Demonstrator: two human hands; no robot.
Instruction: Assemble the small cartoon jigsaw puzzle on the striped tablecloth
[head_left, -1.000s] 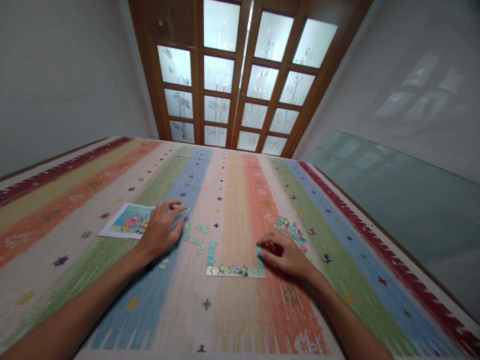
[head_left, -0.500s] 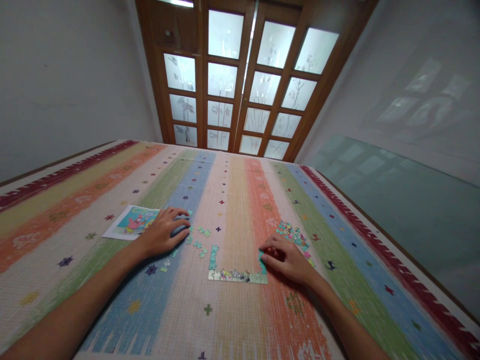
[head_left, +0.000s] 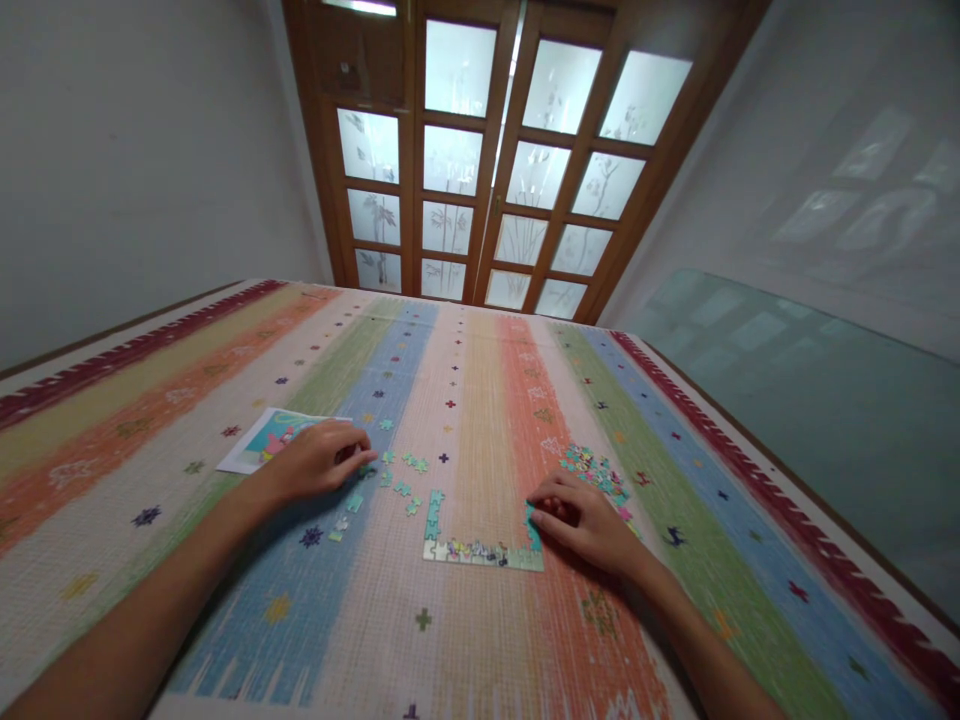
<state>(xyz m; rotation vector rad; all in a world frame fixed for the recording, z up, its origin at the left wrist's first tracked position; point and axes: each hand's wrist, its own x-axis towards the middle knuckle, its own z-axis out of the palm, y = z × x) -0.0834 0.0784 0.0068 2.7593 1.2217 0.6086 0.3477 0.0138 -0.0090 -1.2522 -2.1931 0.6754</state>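
Observation:
A partly joined jigsaw puzzle lies flat in front of me, with a bottom row and a short teal column up each side. My right hand is curled beside the right column, its thumb and forefinger closed at the teal piece on top. Over by the picture card, my left hand has its thumb and fingers drawn together; whatever is between them is too small to make out. Several loose teal puzzle pieces are scattered between that hand and the puzzle.
A heap of mixed puzzle pieces lies just beyond my right hand. Under everything spreads a striped tablecloth. Past the table's far edge stand wooden doors with frosted panes; a greenish glass panel is at the right.
My left hand has drawn its spread fingers together and pulled back slightly, uncovering loose pieces near it. My right hand stays at the right column. The view has shifted slightly.

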